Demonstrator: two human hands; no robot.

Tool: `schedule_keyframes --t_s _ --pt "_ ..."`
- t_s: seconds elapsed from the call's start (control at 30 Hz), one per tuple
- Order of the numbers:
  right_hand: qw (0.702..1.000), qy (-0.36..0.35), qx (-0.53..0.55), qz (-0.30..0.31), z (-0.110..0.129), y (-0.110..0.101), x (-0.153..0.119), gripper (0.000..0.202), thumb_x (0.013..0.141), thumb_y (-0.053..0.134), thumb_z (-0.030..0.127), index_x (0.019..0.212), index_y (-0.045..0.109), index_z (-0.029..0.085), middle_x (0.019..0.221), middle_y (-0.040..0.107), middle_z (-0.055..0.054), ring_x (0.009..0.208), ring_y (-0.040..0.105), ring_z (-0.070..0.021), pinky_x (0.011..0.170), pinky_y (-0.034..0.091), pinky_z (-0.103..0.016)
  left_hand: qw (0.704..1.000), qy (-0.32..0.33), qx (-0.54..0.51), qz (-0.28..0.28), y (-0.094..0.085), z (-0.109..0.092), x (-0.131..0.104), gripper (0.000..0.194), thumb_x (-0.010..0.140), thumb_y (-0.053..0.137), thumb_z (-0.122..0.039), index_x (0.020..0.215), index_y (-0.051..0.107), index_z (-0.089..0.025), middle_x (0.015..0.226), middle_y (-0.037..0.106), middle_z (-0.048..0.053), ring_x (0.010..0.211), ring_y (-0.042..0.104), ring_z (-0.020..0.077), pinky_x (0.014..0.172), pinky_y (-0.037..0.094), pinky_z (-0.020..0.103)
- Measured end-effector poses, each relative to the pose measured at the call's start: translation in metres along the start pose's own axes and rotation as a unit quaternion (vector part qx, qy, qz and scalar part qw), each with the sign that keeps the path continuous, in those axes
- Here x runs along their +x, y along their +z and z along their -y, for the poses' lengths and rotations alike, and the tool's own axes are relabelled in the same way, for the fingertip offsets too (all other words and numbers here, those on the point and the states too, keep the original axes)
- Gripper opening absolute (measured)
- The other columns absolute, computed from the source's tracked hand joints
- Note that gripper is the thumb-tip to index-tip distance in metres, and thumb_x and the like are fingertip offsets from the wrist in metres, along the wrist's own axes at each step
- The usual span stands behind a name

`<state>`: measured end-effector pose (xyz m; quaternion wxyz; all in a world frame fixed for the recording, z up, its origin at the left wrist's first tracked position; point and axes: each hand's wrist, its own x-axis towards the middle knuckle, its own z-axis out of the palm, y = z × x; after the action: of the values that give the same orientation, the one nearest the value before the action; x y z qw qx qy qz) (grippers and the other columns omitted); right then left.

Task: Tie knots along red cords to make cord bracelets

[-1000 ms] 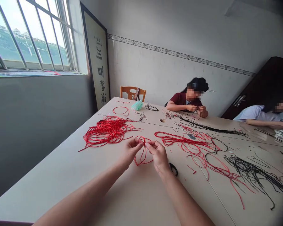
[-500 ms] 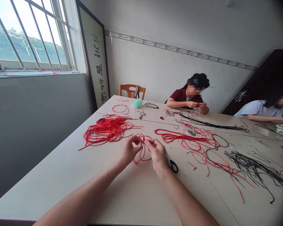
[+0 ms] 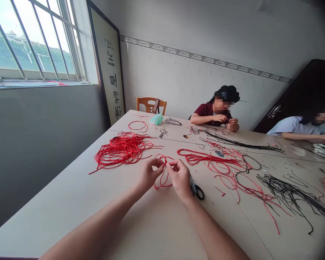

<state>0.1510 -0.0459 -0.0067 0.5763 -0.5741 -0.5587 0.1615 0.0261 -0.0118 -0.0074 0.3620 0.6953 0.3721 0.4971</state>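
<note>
Fingertips of the left hand (image 3: 148, 173) and right hand (image 3: 180, 177) are pinched on a looped red cord (image 3: 162, 177) just above the table (image 3: 70, 202). Scissors (image 3: 197, 189) are seen beside the right hand. Farther off, a red cord pile (image 3: 121, 150) is spread out.

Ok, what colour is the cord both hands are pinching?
Red. The head view shows the looped cord pinched between both hands.

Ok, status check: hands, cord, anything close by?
Left hand and right hand both pinch the red cord loop. Loop hangs to the table. Scissors lie beside the right hand.
</note>
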Motion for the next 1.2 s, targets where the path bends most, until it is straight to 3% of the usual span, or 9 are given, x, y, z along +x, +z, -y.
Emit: schedule_keyframes --t_s 0.2,0.4,0.63,0.83,0.97,1.2 --pt "1.0 -0.007 -0.003 -0.01 0.0 -0.002 0.001 0.01 0.073 0.055 0.027 0.071 0.055 0.018 0.058 0.053 0.003 0.048 0.04 -0.0098 0.047 0.034 -0.022 0.987 -0.068 -0.141 0.036 0.003 0.005 -0.002 0.016 0.074 0.06 -0.029 0.079 0.064 -0.014 0.076 0.065 0.006 0.07 0.057 0.0141 0.064 0.043 0.023" --pt "0.999 -0.02 -0.02 -0.026 0.001 -0.004 0.002 0.012 0.073 0.056 0.03 0.069 0.056 0.018 0.056 0.052 0.003 0.047 0.041 -0.01 0.048 0.035 -0.022 0.958 -0.134 -0.251 0.039 0.004 -0.003 -0.003 0.021 0.07 0.066 -0.03 0.082 0.065 -0.013 0.08 0.065 0.006 0.073 0.056 0.0139 0.067 0.041 0.024" --pt "0.999 -0.031 -0.033 -0.017 0.002 -0.003 0.0 0.011 0.075 0.056 0.03 0.072 0.056 0.019 0.061 0.055 0.002 0.051 0.043 -0.0107 0.051 0.035 -0.023 0.947 -0.177 -0.268 0.014 0.002 -0.004 -0.001 0.017 0.065 0.069 -0.03 0.071 0.065 -0.015 0.067 0.061 0.001 0.062 0.049 0.0102 0.059 0.035 0.023" --pt "0.998 -0.036 -0.046 -0.022 0.001 -0.003 0.0 0.012 0.075 0.055 0.03 0.072 0.057 0.019 0.056 0.051 0.003 0.049 0.043 -0.0107 0.05 0.035 -0.023 0.937 -0.212 -0.276 0.031 0.003 0.002 -0.001 0.023 0.068 0.065 -0.035 0.078 0.062 -0.015 0.076 0.065 0.006 0.066 0.05 0.0112 0.058 0.031 0.022" --pt "0.995 -0.052 -0.081 -0.037 0.003 -0.005 0.0 0.012 0.076 0.054 0.03 0.072 0.056 0.019 0.057 0.052 0.004 0.05 0.044 -0.0109 0.052 0.036 -0.023 0.934 -0.234 -0.265 0.043 0.002 0.0 -0.002 0.028 0.068 0.065 -0.04 0.08 0.063 -0.015 0.077 0.066 0.007 0.067 0.051 0.0118 0.058 0.031 0.023" --pt "0.98 -0.1 -0.167 -0.03 0.006 -0.006 -0.002 0.008 0.076 0.054 0.025 0.075 0.058 0.019 0.061 0.056 0.002 0.053 0.046 -0.0115 0.059 0.037 -0.024 0.936 -0.234 -0.261 0.038 0.002 -0.009 0.0 0.021 0.063 0.069 -0.032 0.071 0.064 -0.014 0.071 0.063 0.004 0.061 0.05 0.0102 0.055 0.031 0.022"
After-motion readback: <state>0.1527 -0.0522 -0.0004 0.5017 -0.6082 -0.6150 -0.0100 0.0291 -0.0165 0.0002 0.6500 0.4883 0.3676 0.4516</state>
